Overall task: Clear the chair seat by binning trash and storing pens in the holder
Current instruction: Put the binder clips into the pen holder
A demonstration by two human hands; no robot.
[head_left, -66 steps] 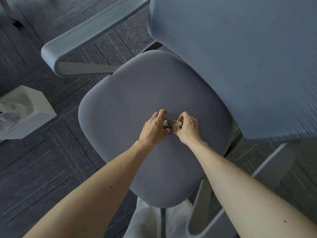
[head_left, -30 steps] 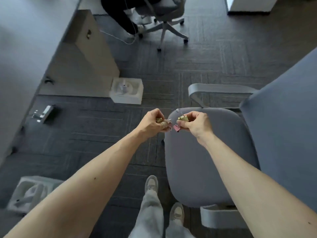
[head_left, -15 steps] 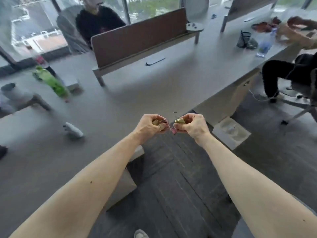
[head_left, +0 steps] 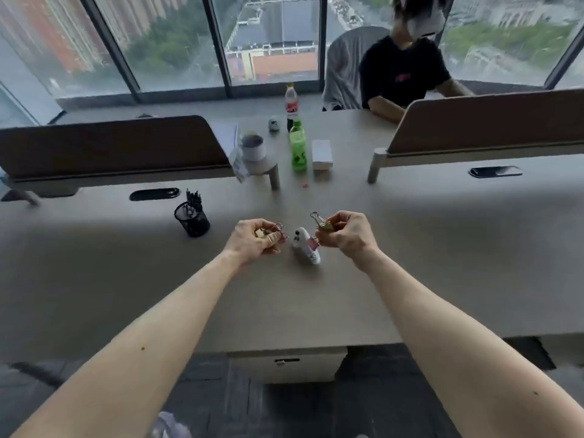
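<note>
The black mesh pen holder (head_left: 191, 218) is standing upright on the desk (head_left: 442, 263), mouth facing up, with a few pens (head_left: 192, 197) poking out of it. Just right of the pen holder and a little nearer the person, the left hand (head_left: 257, 237) is hovering over the desk, its fingers curling round small binder clips (head_left: 274, 233); only gold edges and wire loops are showing. Further right of the pen holder, a small white object (head_left: 305, 249) is lying on the desk between the two hands. Furthest right of it, the right hand (head_left: 346, 233) is pinching a gold clip (head_left: 325, 225), wire handle up, with a pink clip (head_left: 313, 242) peeking out below. No bin is showing. The pen holder lies left of both hands, so the left hand is probably the one to reach it first.
</note>
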